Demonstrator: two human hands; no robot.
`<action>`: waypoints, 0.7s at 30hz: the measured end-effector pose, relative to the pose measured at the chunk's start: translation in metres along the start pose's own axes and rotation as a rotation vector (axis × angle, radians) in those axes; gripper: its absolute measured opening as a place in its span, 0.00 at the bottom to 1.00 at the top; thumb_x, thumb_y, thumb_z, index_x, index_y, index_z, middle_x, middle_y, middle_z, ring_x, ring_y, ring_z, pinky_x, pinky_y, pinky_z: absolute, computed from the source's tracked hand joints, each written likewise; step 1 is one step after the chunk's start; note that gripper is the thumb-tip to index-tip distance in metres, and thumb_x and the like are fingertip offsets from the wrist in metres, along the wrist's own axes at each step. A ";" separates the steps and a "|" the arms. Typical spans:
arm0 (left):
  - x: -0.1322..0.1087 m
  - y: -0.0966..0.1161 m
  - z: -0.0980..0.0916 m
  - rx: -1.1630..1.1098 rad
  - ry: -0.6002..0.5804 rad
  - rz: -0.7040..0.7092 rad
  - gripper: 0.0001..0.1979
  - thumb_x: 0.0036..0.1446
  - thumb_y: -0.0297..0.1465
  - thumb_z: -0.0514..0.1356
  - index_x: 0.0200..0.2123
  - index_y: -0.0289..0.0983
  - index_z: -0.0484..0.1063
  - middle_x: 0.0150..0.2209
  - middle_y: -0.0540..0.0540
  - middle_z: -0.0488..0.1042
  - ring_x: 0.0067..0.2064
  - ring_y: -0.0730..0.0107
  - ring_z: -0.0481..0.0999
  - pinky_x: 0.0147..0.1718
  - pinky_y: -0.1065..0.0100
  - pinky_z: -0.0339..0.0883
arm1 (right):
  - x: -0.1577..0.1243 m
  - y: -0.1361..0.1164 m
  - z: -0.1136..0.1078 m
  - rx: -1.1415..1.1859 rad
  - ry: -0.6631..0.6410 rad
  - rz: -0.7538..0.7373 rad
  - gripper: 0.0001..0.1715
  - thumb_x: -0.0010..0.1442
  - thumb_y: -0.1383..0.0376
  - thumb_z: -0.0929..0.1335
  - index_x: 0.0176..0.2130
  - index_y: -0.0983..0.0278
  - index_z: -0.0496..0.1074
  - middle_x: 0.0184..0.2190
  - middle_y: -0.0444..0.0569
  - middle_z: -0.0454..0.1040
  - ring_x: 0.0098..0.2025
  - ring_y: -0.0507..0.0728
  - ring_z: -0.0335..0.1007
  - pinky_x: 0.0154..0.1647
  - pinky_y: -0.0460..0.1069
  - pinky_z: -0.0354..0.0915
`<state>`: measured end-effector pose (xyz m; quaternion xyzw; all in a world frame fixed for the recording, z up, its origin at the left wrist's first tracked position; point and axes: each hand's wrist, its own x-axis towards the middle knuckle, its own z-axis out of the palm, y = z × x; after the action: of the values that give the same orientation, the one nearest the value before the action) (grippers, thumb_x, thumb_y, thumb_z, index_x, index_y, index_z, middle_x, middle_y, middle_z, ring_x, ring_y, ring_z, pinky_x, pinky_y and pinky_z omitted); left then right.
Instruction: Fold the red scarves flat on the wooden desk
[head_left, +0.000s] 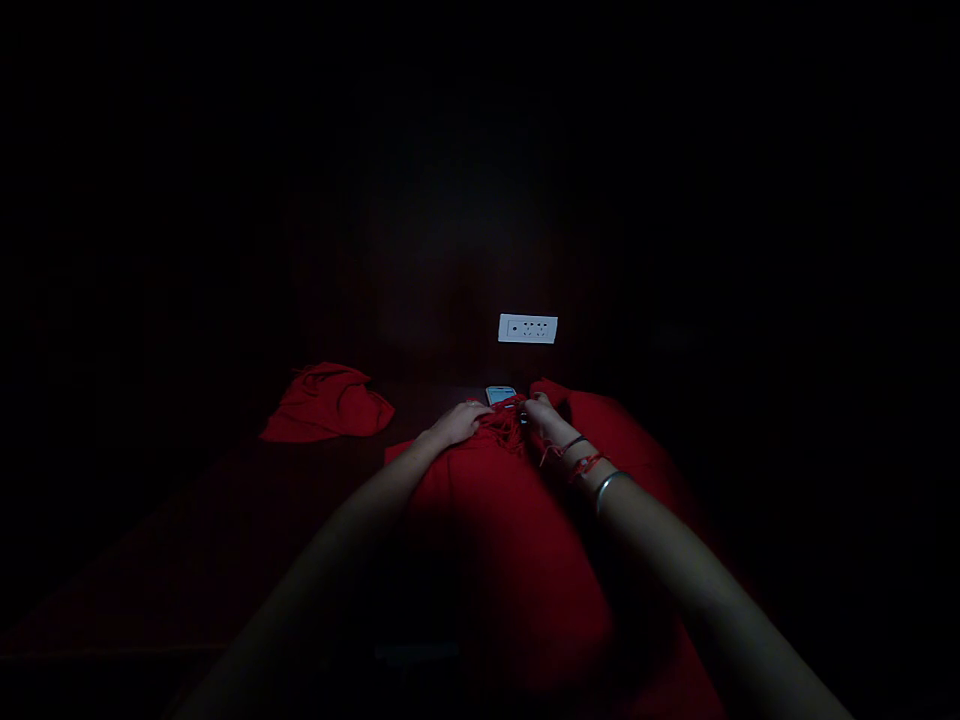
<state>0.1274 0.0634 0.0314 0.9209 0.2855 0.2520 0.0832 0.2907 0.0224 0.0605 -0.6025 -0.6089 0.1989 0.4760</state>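
Observation:
The scene is very dark. A red cloth with a fringed end (495,500) lies in front of me on a dark surface. My left hand (459,422) rests palm down on the cloth beside the fringe (504,425), fingers curled onto it. My right hand (544,415) has its fingers pinched in the fringe threads; red threads and a metal bangle circle that wrist. A small pale device, perhaps a phone (500,395), lies just beyond both hands.
A second crumpled red cloth (326,403) lies to the left. A white wall socket plate (527,328) is on the dark wall behind. Everything else is lost in darkness.

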 end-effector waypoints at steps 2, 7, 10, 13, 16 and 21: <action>-0.007 -0.005 0.002 0.027 -0.086 0.010 0.16 0.51 0.27 0.49 0.42 0.38 0.68 0.43 0.46 0.70 0.44 0.69 0.67 0.46 0.68 0.56 | -0.029 0.001 -0.005 -0.050 -0.017 0.098 0.33 0.47 0.68 0.61 0.53 0.71 0.51 0.38 0.58 0.68 0.33 0.57 0.68 0.32 0.51 0.66; -0.040 -0.007 -0.002 0.110 -0.185 -0.013 0.18 0.53 0.37 0.49 0.46 0.39 0.65 0.46 0.44 0.66 0.47 0.66 0.64 0.46 0.67 0.55 | -0.122 -0.003 -0.009 -0.491 -0.376 0.089 0.42 0.51 0.55 0.61 0.58 0.70 0.43 0.55 0.61 0.52 0.56 0.64 0.47 0.53 0.58 0.49; -0.070 -0.005 -0.010 0.185 -0.165 -0.099 0.19 0.54 0.39 0.48 0.47 0.39 0.64 0.47 0.43 0.65 0.48 0.63 0.63 0.45 0.65 0.55 | -0.160 -0.002 -0.002 -0.716 -0.477 0.004 0.40 0.54 0.48 0.54 0.58 0.68 0.44 0.58 0.61 0.42 0.59 0.67 0.34 0.54 0.63 0.39; -0.103 -0.002 -0.024 0.286 -0.167 -0.241 0.18 0.54 0.38 0.47 0.47 0.40 0.63 0.48 0.43 0.64 0.49 0.62 0.61 0.44 0.63 0.55 | -0.166 0.003 0.006 -0.800 -0.520 -0.224 0.38 0.56 0.48 0.50 0.58 0.67 0.44 0.59 0.59 0.38 0.59 0.65 0.29 0.54 0.63 0.36; -0.135 0.002 -0.042 0.400 -0.193 -0.376 0.18 0.54 0.37 0.47 0.46 0.40 0.63 0.48 0.42 0.63 0.49 0.61 0.61 0.43 0.61 0.56 | -0.147 0.007 0.012 -0.786 -0.631 -0.424 0.36 0.57 0.48 0.49 0.59 0.64 0.43 0.59 0.57 0.37 0.60 0.63 0.29 0.54 0.63 0.36; -0.160 0.004 -0.073 0.500 -0.207 -0.496 0.14 0.50 0.34 0.51 0.40 0.37 0.66 0.43 0.39 0.65 0.45 0.57 0.64 0.41 0.57 0.57 | -0.107 0.002 0.026 -0.765 -0.742 -0.627 0.33 0.57 0.49 0.51 0.58 0.58 0.44 0.60 0.49 0.39 0.60 0.60 0.29 0.55 0.62 0.34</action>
<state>-0.0210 -0.0301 0.0286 0.8360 0.5431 0.0520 -0.0576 0.2509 -0.0672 0.0102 -0.4136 -0.9102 0.0134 0.0185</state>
